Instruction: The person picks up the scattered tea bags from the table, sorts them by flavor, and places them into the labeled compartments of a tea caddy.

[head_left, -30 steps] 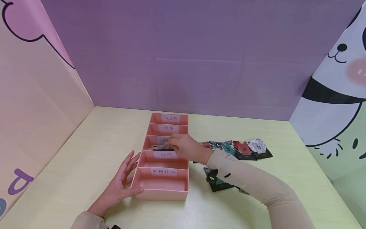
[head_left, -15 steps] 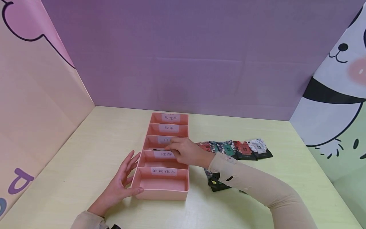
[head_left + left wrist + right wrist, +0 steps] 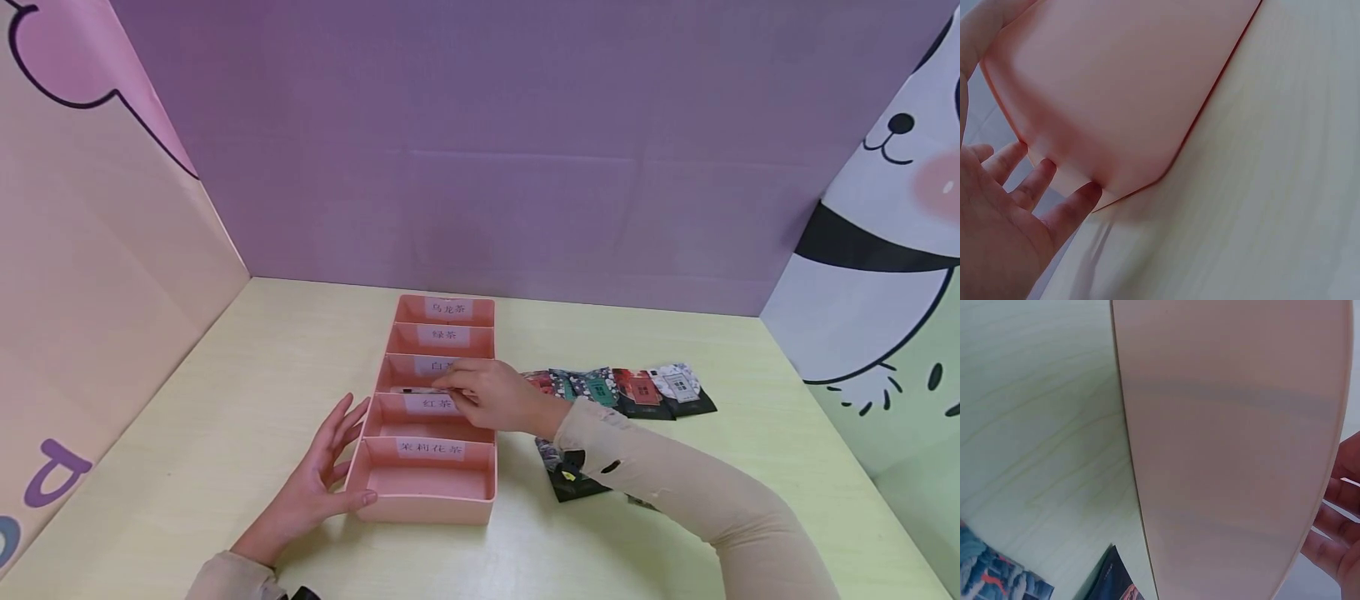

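Note:
A long pink box (image 3: 420,511) with five labelled compartments in a row lies in front of me. My left hand (image 3: 318,483) holds its near left corner, thumb on the front wall; in the left wrist view the fingertips (image 3: 1088,194) press the outer side wall. My right hand (image 3: 495,398) reaches over the right rim into the middle compartment and pinches a thin tea sachet (image 3: 414,390), of which only a narrow upper edge shows. In the right wrist view, fingers (image 3: 1335,522) of my right hand appear past the rim, and the box's outer wall hides the sachet.
Right of the box lies a row of tea sachets, with a green-labelled sachet (image 3: 600,390), a red one (image 3: 641,392) and a white one (image 3: 678,385). Nearer, a dark sachet (image 3: 573,487) lies partly under my right sleeve (image 3: 660,475). A purple backdrop (image 3: 517,167) closes the rear.
The sachet has sunk lower into the middle compartment, and my right hand has dropped slightly with it. My left hand has stayed on the box.

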Demonstrator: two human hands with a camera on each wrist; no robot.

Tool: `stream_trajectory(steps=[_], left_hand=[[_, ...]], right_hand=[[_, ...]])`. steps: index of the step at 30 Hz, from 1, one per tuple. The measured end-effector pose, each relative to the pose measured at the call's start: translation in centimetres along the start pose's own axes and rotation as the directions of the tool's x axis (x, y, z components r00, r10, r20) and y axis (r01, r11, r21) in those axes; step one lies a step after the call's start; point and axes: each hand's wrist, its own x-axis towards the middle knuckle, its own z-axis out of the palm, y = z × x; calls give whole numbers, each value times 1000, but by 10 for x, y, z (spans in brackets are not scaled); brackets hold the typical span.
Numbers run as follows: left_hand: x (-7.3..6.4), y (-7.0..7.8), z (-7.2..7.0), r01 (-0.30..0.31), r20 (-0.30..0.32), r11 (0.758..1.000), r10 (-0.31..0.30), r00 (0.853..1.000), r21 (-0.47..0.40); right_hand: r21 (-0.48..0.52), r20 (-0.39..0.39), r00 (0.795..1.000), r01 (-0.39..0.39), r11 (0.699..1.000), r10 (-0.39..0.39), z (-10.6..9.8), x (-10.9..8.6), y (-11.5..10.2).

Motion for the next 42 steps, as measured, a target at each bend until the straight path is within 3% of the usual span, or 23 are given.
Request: stream_trajectory(steps=[10,17,25,28,33,42], left_hand=[[0,-5,-1,-79,24,997,79,997,-27],[1,-4,-1,-55,20,998,55,998,-24],[0,-3,-2,-32,18,999,32,999,-21],[1,-4,-2,-34,22,999,34,999,-19],[1,-6,-2,-61,25,998,62,998,-31],[1,-8,-2,-66,25,997,67,997,-38]], right_hand=[[35,-102,993,61,998,-57,-9,-16,2],[111,-183,979,106,988,-85,-19,-32,6],[121,-270,958,130,984,-94,-33,-59,7],[150,-273,961,91,984,-47,-38,-73,12],[163,-230,969,-49,985,86,-42,-97,23],[143,-241,944,-197,970,227,-53,-132,36]])
